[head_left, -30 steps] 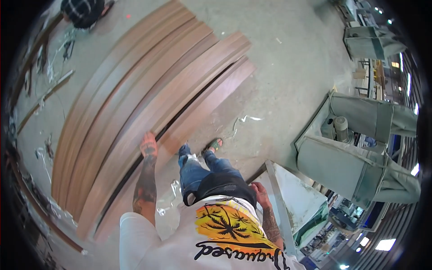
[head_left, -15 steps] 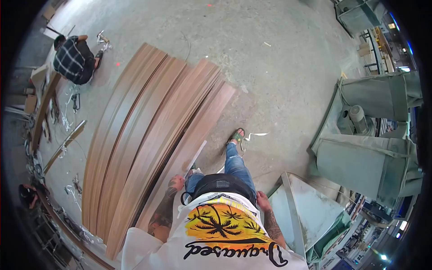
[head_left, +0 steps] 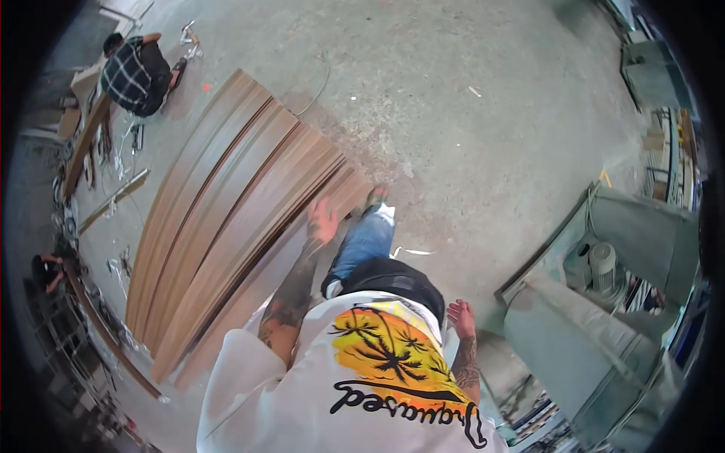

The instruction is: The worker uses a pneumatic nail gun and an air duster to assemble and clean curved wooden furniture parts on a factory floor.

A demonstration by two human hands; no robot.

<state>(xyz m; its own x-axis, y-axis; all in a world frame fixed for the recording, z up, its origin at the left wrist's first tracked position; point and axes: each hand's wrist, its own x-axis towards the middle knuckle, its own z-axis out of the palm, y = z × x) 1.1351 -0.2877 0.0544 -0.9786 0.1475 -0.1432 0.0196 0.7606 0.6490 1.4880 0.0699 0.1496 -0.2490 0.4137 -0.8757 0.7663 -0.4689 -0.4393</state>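
Inspected from above: broad grey concrete floor (head_left: pixel 468 143), stained throughout, with a paler, scuffed patch towards the upper middle. Noted on it: thin grey cable (head_left: pixel 326 79) in a loose curve, small white scraps (head_left: pixel 474 91) and narrow white strip (head_left: pixel 414 251). Found at right: large grey-green panelled housing (head_left: pixel 570 340), with ribbed grey cylindrical motor (head_left: pixel 602 266) set in its recess. Recorded farther up that side: second grey-green housing (head_left: pixel 655 75), with metal-framed rack (head_left: pixel 668 160) between the two. Observed at far left: brown box (head_left: pixel 69 123) and, lower down, dark barred frame (head_left: pixel 59 336). Lit diffusely, with soft shadows. Too dark at the outer rim to make out wall details.
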